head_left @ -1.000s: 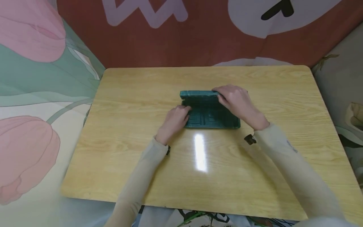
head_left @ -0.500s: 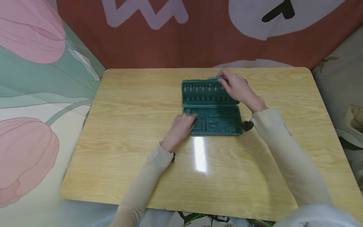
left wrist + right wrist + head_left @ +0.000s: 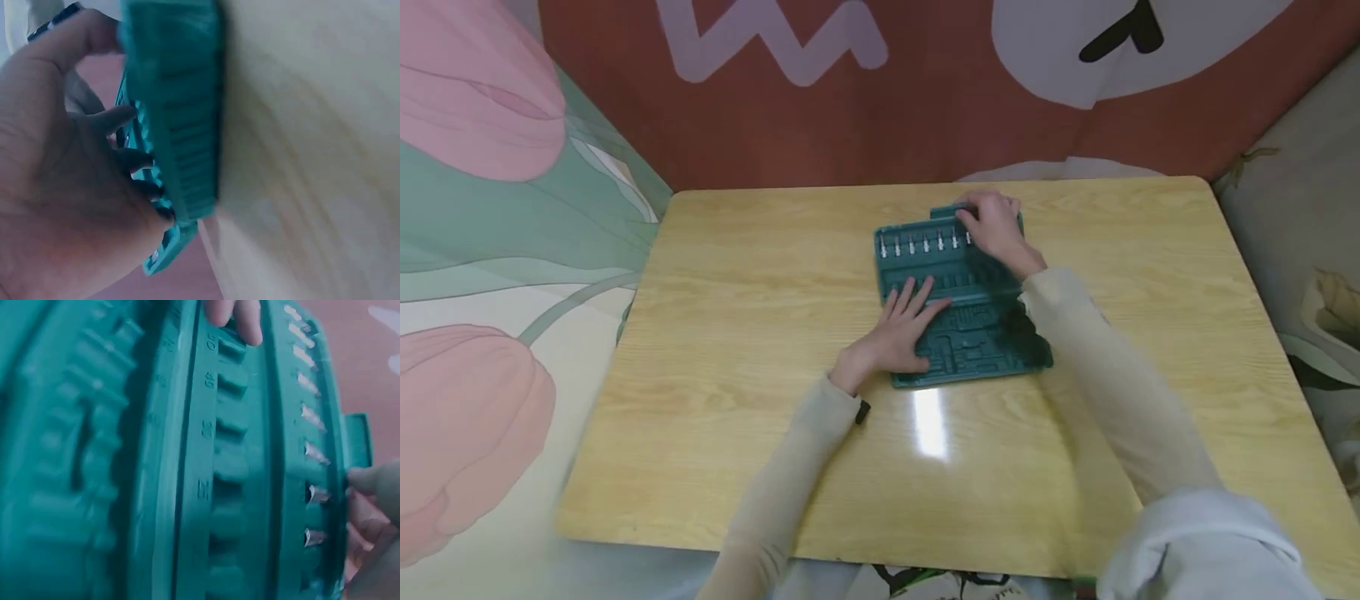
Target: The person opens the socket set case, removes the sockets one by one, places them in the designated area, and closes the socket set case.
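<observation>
A green plastic bit case (image 3: 962, 354) lies unfolded and slightly turned on the table, its lid (image 3: 917, 267) towards the back. A row of small silver bits (image 3: 912, 245) runs along the lid; the right wrist view shows these metal bits (image 3: 317, 454) in their slots beside moulded numbers. My left hand (image 3: 901, 335) rests on the case's left side across the hinge, fingers spread and straight. The left wrist view shows that hand (image 3: 69, 162) against the case's ribbed side wall (image 3: 184, 119). My right hand (image 3: 996, 227) pinches the lid's far edge near its right corner; thumb and fingers (image 3: 375, 487) show there.
The case's green latch flap (image 3: 946, 212) sticks out at the far edge. Around it lies the pale wooden table (image 3: 737, 333), with a bright light reflection in front. A red patterned cloth (image 3: 850, 125) hangs behind the table's back edge.
The lid has swung from half raised to laid back, uncovering the bits. The case has shifted nearer and turned slightly. My left hand's fingers have spread over it; my right hand stays on the lid.
</observation>
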Available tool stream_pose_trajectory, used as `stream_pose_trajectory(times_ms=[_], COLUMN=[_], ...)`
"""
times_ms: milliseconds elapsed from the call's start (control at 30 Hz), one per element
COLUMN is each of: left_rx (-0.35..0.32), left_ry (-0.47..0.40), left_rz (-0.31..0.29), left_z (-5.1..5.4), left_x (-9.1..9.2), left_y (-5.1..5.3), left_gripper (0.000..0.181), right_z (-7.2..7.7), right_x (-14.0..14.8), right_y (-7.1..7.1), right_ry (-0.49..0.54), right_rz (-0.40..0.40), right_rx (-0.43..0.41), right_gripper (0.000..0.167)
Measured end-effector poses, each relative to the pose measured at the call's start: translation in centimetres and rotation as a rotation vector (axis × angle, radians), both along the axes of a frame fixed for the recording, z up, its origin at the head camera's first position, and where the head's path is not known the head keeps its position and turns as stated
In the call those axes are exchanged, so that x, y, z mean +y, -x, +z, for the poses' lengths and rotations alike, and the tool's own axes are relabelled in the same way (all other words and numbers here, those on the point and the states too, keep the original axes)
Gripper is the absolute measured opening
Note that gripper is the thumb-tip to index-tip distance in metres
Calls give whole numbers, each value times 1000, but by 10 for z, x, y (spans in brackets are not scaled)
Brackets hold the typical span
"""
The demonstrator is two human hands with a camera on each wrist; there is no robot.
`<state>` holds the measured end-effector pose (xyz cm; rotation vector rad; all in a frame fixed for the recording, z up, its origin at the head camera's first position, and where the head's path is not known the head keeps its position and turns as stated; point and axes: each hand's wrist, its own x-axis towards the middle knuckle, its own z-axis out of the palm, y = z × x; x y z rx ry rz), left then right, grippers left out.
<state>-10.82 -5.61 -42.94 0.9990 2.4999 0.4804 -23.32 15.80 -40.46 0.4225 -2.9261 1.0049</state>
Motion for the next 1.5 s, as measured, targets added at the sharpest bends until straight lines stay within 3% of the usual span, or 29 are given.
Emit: stream_pose_trajectory(times_ms=[300,500,667,800,900,1033,1233,1367,1500], left_rx=[-86,-127,-93,-30,-2,-15,-19,8,35], left_ry=[76,102,149,160,166,162,190,199,178], left_rz=[-30,-19,-10,0,13,43,74,83,68], left_z=[-10,-14,-16,-17,-19,-17,-9,-6,-8], left_x=[10,19,26,28,26,20,12,8,5], left_y=[1,5,8,11,15,21,28,29,30], left_gripper=[98,93,86,85,87,89,94,98,97], right_z=[-25,-38,-43,-36,-23,-7,-5,-13,-22], right_x=[7,15,22,31,40,50,48,42,40], right_y=[8,8,12,12,2,-30,-79,-98,-105], right_ry=[-51,-53,-48,19,37,-63,-229,-319,-351], right_rz=[-89,-119,-116,-67,15,161,378,400,373], right_rx=[-252,-297,-312,-339,-336,-277,-295,-278,-245], right_gripper=[29,30,31,37,44,58,82,87,87])
